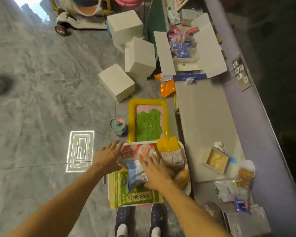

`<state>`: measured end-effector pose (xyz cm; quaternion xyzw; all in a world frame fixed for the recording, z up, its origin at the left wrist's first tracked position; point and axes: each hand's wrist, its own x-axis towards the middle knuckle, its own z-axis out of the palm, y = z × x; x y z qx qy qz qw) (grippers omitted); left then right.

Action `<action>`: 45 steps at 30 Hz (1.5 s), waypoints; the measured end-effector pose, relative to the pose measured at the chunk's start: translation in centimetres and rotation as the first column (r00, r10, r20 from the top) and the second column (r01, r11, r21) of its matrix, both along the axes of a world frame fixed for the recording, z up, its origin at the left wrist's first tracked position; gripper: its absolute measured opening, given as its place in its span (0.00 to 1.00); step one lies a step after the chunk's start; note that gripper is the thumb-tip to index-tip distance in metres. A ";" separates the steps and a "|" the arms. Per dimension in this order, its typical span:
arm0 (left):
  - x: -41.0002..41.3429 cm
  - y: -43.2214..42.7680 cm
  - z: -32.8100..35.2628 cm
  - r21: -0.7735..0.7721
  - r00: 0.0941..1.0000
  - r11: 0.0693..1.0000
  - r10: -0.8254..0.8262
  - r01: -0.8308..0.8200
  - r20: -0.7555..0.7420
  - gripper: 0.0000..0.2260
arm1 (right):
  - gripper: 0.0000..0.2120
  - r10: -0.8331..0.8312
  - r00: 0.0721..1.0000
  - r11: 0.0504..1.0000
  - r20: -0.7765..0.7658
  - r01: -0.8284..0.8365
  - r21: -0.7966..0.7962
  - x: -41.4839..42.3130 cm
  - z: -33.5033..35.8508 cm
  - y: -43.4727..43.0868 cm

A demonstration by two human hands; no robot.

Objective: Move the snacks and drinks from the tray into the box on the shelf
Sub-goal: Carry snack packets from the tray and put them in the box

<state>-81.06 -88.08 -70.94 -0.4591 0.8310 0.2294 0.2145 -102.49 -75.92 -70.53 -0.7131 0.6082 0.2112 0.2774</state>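
Observation:
A white tray [188,188] lies on the floor by my feet, piled with snack packets. On it are a red and white packet [133,152], a blue and white bag [136,173], a green packet [121,190], a yellow-topped bag [169,148] and an orange pack [181,176]. My left hand [108,155] hovers with spread fingers at the red packet's left edge. My right hand [155,173] lies flat, fingers straight, over the blue and white bag. The open white box [164,53] with bagged snacks inside stands far along the grey shelf [203,117].
A yellow tray of green sand [148,122] and a small round toy [119,127] lie just beyond the snack tray. White boxes [116,82] litter the floor. An orange bag [167,88] hangs at the shelf edge. A small open box [216,159] and packets sit on the near shelf.

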 end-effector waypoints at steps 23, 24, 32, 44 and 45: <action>-0.2 0.0 11.7 -0.060 0.950 0.958 0.267 -0.280 -0.163 0.37 | 0.43 -0.200 0.942 0.888 0.271 0.291 -0.357 -7.9 12.3 -2.6; -0.6 0.1 13.8 -0.093 0.942 0.947 0.288 -0.307 -0.175 0.37 | 0.43 -0.227 0.937 0.874 0.266 0.317 -0.368 -8.6 14.0 -2.9; -4.8 2.9 28.9 -0.151 0.854 0.889 0.350 -0.432 -0.384 0.43 | 0.44 -0.449 0.818 0.685 0.358 0.573 -0.449 -12.3 28.2 -1.0; -7.3 4.8 45.1 -0.403 0.840 0.888 -0.035 -0.222 -0.541 0.36 | 0.46 -0.566 0.705 0.441 0.427 0.697 -0.566 -12.8 41.7 5.4; -7.3 4.7 45.7 -0.411 0.839 0.890 -0.064 -0.196 -0.540 0.37 | 0.46 -0.582 0.689 0.408 0.431 0.706 -0.579 -12.6 42.3 6.1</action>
